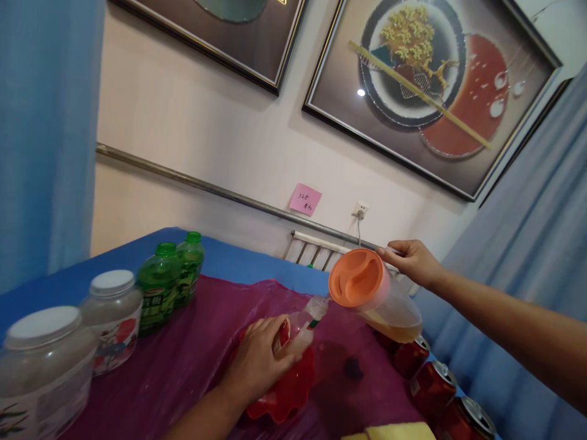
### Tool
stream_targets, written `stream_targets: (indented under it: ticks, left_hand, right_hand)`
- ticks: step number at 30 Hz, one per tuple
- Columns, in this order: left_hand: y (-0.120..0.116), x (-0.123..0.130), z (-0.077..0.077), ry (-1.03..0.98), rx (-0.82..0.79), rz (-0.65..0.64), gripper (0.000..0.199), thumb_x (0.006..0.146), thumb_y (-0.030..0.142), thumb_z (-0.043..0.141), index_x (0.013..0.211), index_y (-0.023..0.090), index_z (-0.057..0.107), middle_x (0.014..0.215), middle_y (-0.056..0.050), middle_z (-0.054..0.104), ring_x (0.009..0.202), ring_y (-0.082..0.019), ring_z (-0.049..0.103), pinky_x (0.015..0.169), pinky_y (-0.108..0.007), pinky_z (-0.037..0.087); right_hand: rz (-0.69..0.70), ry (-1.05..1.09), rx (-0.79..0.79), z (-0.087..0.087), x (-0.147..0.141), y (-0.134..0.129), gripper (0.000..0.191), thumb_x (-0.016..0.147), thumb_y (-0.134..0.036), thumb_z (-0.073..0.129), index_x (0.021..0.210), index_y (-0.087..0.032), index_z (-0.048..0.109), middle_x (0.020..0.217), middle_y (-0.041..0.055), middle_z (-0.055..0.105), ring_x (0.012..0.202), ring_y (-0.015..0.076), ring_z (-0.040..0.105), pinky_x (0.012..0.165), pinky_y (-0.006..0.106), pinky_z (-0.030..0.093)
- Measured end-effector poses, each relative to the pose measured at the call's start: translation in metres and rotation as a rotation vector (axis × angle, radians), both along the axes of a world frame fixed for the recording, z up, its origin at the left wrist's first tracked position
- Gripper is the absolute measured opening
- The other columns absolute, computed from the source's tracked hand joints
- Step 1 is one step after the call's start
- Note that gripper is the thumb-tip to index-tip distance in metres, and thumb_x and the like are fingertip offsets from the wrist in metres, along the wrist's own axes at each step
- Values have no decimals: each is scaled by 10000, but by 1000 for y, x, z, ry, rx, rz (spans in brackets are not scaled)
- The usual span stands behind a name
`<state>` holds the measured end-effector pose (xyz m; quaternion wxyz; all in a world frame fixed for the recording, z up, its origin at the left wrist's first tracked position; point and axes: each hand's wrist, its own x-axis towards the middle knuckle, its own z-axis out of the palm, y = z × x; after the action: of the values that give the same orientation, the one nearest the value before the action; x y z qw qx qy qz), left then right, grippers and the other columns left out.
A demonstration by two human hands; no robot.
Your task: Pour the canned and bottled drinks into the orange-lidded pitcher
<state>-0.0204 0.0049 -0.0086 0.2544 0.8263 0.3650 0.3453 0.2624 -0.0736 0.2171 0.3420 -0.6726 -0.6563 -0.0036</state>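
My left hand (pixel 261 354) is wrapped round a clear bottle (pixel 308 327) with a red and green label. The bottle leans to the right above a red bowl (pixel 287 391) with a wavy rim. My right hand (pixel 410 260) grips the handle of a clear pitcher (pixel 394 308) with an orange lid (pixel 356 278). Tilted to the left, the pitcher holds some pale yellowish liquid, and its spout is at the bottle's mouth. Whether liquid is flowing between them I cannot tell for certain.
On the left stand two green bottles (pixel 160 284) and two clear jars (pixel 112 318) with white lids. Several red cans (pixel 433 385) line the right edge. A yellow cloth-like item (pixel 394 431) lies at the front. Purple sheeting (pixel 183 360) covers part of the blue table (pixel 224 256).
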Motion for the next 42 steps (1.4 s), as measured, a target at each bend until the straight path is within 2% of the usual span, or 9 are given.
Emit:
stream_targets:
  ticks: [5,18,26,33,42]
  left_hand:
    - [3,0,-4,-16,16,-5,519,704,354,751,1196,253,618,1183,-73,704,1099,-295,619,988,-421,422]
    - [0,0,0,-5,34,-4,462,728,362,729,1169,255,640,1149,-64,716,1082,-297,629,978,-423,433]
    - [2,0,-3,-6,50,-1,438,749,362,726,1162,248,633,1142,-69,711,1065,-288,634,960,-411,434]
    - [1,-1,0,10,-6,-2,554,682,320,785,1206,244,624,1211,-81,699,1149,-306,610,1021,-430,408]
    - [0,-2,0,-22,5,6,517,692,353,782,1179,255,640,1168,-73,714,1110,-310,626,998,-436,425]
  right_hand:
    - [17,-5,8,1,1,0,656,708,-762,631,522,-240,282,537,-65,210,508,82,198,449,251,159]
    - [14,4,-6,1,-2,0,640,710,-727,648,527,-243,272,532,-68,210,499,77,191,448,251,150]
    - [25,6,-5,1,-5,2,648,687,-771,635,522,-236,309,524,-62,237,503,84,213,448,249,171]
    - [36,-7,-6,2,-9,2,662,676,-793,629,516,-234,312,521,-60,240,502,84,216,446,247,175]
    - [29,-15,1,2,-10,3,667,670,-808,620,511,-235,319,516,-61,243,496,84,223,445,249,176]
